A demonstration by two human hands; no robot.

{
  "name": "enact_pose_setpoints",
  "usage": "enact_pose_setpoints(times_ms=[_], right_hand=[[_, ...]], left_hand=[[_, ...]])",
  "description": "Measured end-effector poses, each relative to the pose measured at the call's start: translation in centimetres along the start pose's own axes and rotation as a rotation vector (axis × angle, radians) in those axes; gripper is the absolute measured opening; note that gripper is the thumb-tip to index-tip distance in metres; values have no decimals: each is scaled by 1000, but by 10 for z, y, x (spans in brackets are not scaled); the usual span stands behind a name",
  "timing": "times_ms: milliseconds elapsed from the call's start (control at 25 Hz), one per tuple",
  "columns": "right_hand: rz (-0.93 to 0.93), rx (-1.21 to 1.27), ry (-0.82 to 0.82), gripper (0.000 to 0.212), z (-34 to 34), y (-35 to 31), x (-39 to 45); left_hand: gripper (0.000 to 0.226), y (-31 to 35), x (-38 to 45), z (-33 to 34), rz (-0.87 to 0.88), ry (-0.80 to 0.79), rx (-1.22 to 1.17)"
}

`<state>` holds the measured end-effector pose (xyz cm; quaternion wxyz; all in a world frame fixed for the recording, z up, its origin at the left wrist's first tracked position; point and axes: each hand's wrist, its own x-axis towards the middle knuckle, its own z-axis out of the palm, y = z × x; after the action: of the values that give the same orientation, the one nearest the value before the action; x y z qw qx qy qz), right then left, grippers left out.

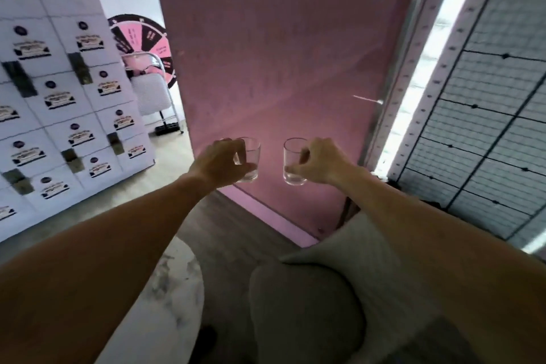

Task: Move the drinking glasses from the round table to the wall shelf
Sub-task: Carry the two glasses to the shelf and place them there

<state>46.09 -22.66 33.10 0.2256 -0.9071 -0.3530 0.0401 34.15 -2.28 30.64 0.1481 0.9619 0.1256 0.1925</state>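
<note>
Both my arms reach forward in front of a pink wall panel [280, 53]. My left hand [220, 164] grips a clear drinking glass [251, 158] from its left side, held upright in the air. My right hand [320, 162] grips a second clear glass [291, 156] from its right side, also upright. The two glasses hang side by side with a small gap between them. A white marble round table [171, 284] shows only its edge at the lower left, below my left forearm. No wall shelf is in view.
White lockers with stickers [59, 91] fill the left. A pink and black prize wheel [147, 41] and a folding chair [153, 91] stand behind them. A wire grid panel [487, 112] and bright window strip are at the right. My knee in grey shorts [310, 304] is at the bottom.
</note>
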Motion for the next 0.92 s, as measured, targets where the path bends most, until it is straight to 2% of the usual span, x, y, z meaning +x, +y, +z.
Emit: enact_pose_setpoints(times_ms=[120, 360, 680, 920], right_hand=[[118, -30, 77, 31, -52, 73, -68], [346, -82, 255, 35, -140, 185, -230], [681, -110, 482, 33, -232, 280, -428], [889, -161, 541, 32, -275, 341, -510]], left_hand=[[23, 98, 10, 29, 187, -55, -49], [30, 294, -5, 76, 411, -142, -149], [30, 531, -51, 119, 700, -318, -397], [34, 657, -61, 154, 859, -393, -456]])
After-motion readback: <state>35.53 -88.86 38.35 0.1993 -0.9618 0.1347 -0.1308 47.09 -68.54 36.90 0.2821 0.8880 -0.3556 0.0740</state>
